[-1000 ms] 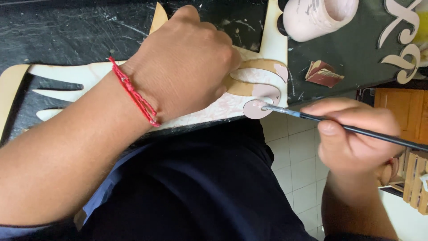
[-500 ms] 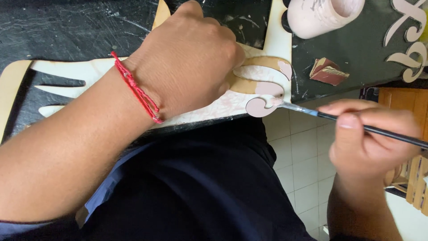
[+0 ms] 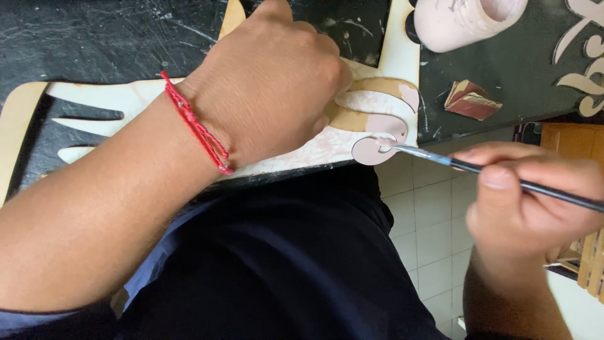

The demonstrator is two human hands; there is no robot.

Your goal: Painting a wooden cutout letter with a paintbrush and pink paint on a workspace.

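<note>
Painting a Curl at the Table's Edge

Pressing down with a loosely closed left hand (image 3: pixel 270 94), a person pins a flat, pale wooden cutout with scrolling curves (image 3: pixel 371 135) against a black, paint-scuffed tabletop (image 3: pixel 94 44). A red thread bracelet (image 3: pixel 195 126) circles that wrist. The right hand (image 3: pixel 535 201) pinches a thin dark-handled paintbrush (image 3: pixel 478 167) between thumb and fingertips, its tip touching the rounded pinkish end of the cutout, which juts just past the table's near edge above the person's dark-clothed lap (image 3: pixel 283 264).

The overhang looks like the weak point. Should the left hand ease its pressure, the thin wood could flex or skid under the bristles, dragging pink across the unpainted tan band beside it. A slip of the brush off the edge would likely land wet paint on the dark cloth below.

By count: one brush, one bracelet, one pale pink pot (image 3: pixel 465 22) resting near the table's far side, one small folded reddish-brown scrap (image 3: pixel 472 101) just beside the cutout, and cream curled cutout pieces (image 3: pixel 582 63) at the right margin, cropped too closely to number. White floor tiles (image 3: pixel 428 214) show beneath.
</note>
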